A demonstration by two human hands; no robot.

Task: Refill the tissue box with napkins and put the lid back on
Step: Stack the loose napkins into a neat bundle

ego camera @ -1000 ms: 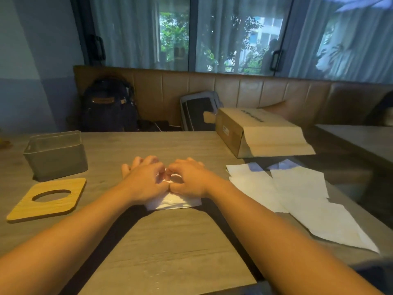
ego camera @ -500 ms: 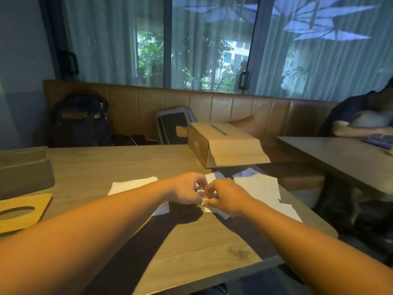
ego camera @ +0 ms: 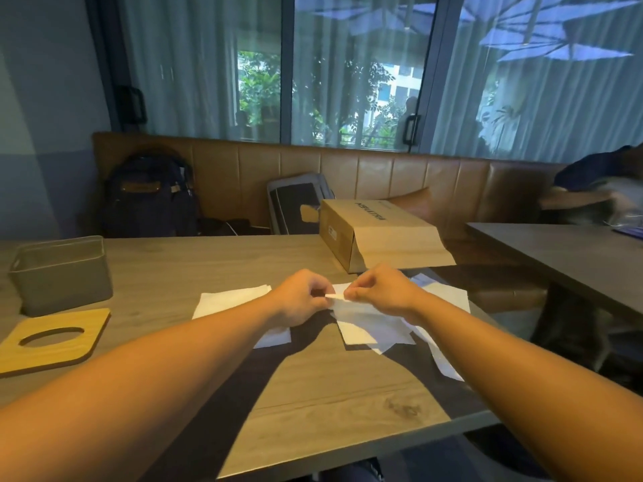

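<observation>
Head view: we are pinching one white napkin [ego camera: 362, 318] in both grips, left hand [ego camera: 299, 302] and right hand [ego camera: 382, 290], over the bench [ego camera: 330, 394]; one grey tissue box [ego camera: 62, 276] is standing open, one wooden lid [ego camera: 52, 340] lying beside it.

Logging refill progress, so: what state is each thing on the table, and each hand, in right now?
tissue box: lid off, upright on the table
lid: lying flat beside the tissue box
napkin: one edge pinched by both hands
left hand: pinching the napkin
right hand: pinching the napkin
folded napkin: flat on the table
loose napkins: spread flat, overlapping
cardboard box: on its side, flap open
</observation>
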